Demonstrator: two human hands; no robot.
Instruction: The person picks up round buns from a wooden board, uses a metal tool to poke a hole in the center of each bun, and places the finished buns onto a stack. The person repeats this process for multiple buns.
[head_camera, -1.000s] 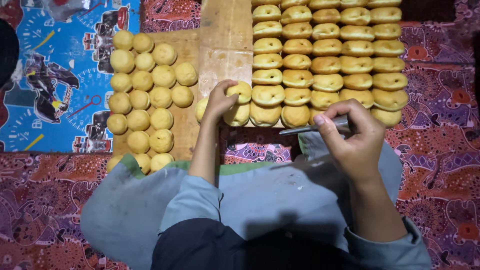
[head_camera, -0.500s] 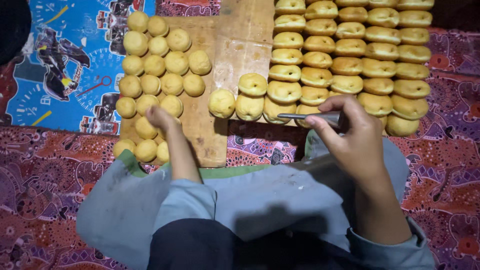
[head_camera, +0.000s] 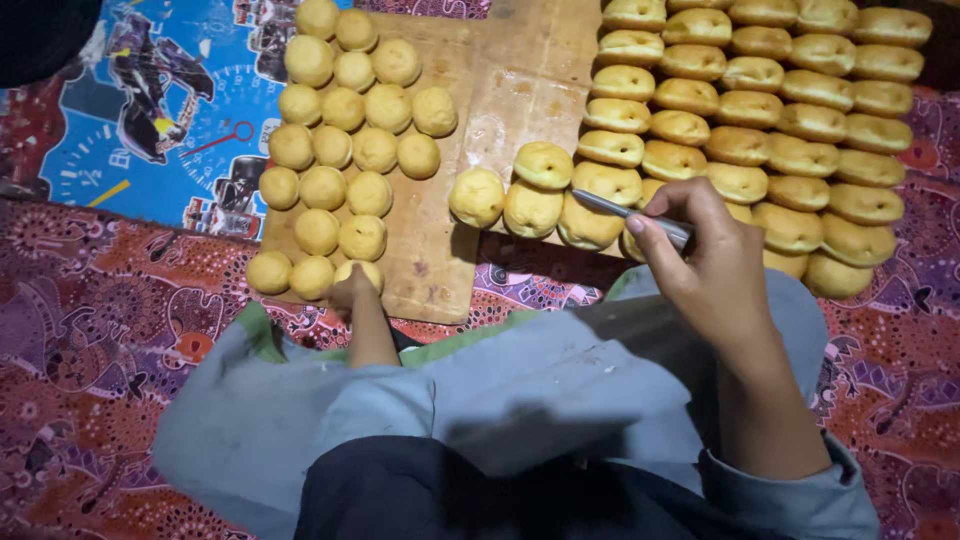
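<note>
A red patterned cloth (head_camera: 110, 350) covers the floor, running under the wooden board's (head_camera: 520, 70) near edge and out to both sides. A blue printed mat (head_camera: 150, 120) with dials and a dark figure lies off the board's left edge, over the cloth. A dark rounded shape (head_camera: 40, 35), too dim to identify, fills the far left corner.

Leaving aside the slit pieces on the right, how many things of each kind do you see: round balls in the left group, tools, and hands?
round dough balls, left group: 21 (one under the left hand)
metal tool, in the right hand: 1
hands: 2
Total: 24
</note>
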